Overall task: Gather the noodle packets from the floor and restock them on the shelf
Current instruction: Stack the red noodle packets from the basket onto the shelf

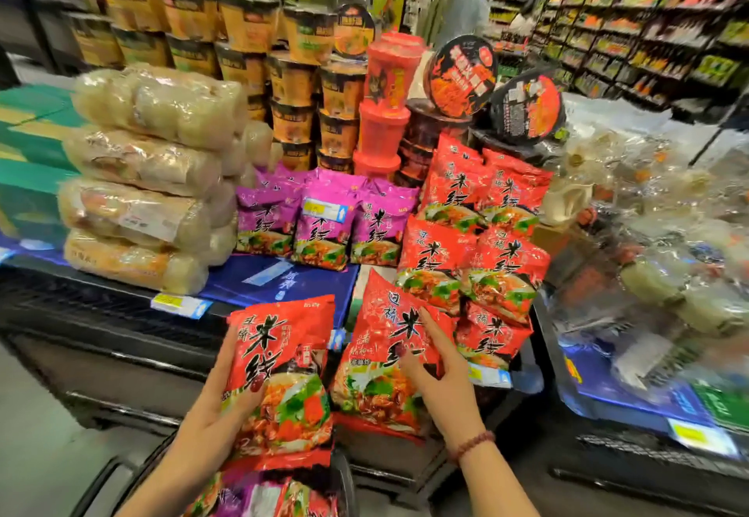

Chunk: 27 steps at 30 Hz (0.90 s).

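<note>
One red packet [292, 346] in left hand [221, 403] (right hand [444, 382] pinches second packet [373, 387]).

One camera on the person's head, wide view, looking forward and down, very near the left hand [219, 395] and right hand [444, 385] — shelf [121, 305] just ahead

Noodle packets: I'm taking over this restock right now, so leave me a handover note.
Left hand grips a red packet in front of the shelf.
Right hand touches a second red packet leaning at the shelf's front; grip unclear.
Red stack and purple row already shelved.
Left: place these two, then the loose packets at the bottom edge.
</note>
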Each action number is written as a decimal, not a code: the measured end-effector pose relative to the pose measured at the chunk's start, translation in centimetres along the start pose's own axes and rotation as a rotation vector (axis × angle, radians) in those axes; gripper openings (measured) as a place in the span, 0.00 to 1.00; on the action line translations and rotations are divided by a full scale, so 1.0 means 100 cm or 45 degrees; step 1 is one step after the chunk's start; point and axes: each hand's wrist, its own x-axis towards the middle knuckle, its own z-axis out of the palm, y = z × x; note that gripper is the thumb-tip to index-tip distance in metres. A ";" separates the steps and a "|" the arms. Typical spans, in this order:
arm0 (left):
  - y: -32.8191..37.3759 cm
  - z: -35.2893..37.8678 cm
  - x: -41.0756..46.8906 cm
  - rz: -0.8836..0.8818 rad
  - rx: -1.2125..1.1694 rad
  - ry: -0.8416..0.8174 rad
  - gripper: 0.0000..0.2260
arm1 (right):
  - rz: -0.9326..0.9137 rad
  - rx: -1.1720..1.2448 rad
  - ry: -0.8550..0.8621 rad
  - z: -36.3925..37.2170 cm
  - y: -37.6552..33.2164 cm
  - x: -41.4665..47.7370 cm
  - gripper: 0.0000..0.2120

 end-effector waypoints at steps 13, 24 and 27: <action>0.051 0.150 0.095 0.224 0.209 0.103 0.27 | -0.173 -0.024 0.149 -0.189 -0.026 0.137 0.39; 0.075 0.200 0.145 0.289 0.286 0.097 0.32 | -0.316 -0.404 0.384 -0.244 -0.021 0.279 0.45; 0.077 0.207 0.152 0.281 0.312 0.100 0.31 | -0.322 -0.502 0.361 -0.243 -0.007 0.302 0.45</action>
